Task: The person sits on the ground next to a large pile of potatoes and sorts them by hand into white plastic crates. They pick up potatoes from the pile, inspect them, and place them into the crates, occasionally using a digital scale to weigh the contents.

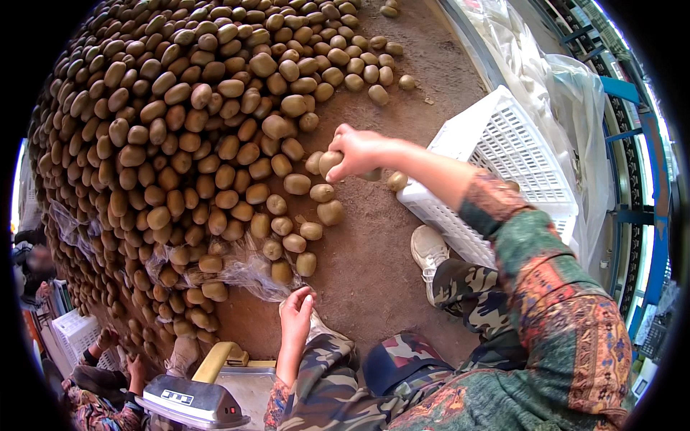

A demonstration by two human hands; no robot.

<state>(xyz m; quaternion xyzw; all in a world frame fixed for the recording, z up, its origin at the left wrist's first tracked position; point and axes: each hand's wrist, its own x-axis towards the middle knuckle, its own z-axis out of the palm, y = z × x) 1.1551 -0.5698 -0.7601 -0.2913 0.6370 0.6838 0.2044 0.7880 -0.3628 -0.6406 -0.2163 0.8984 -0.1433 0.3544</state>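
Note:
My right hand point(360, 153) is closed around a kiwifruit point(330, 161) at the right edge of a large heap of kiwifruit point(215, 134). Another kiwifruit point(372, 174) shows partly under that hand; whether it is held too is unclear. The right forearm passes over a white perforated plastic crate point(520, 140). One kiwifruit point(398, 181) is by the crate's near-left corner. Low in the view, my left hand point(296, 312) has its thumb and fingertips close together beside clear plastic film point(253, 275) at the heap's edge. Whether it grips the film cannot be told.
A platform scale point(194, 396) with a yellow handle stands at lower left. Beyond it, another person's hands point(135, 367) are near a white crate point(78, 328). Plastic sheeting point(577, 108) and a blue metal frame point(655, 215) line the right side. My shoe point(429, 250) rests on the dirt floor point(372, 253).

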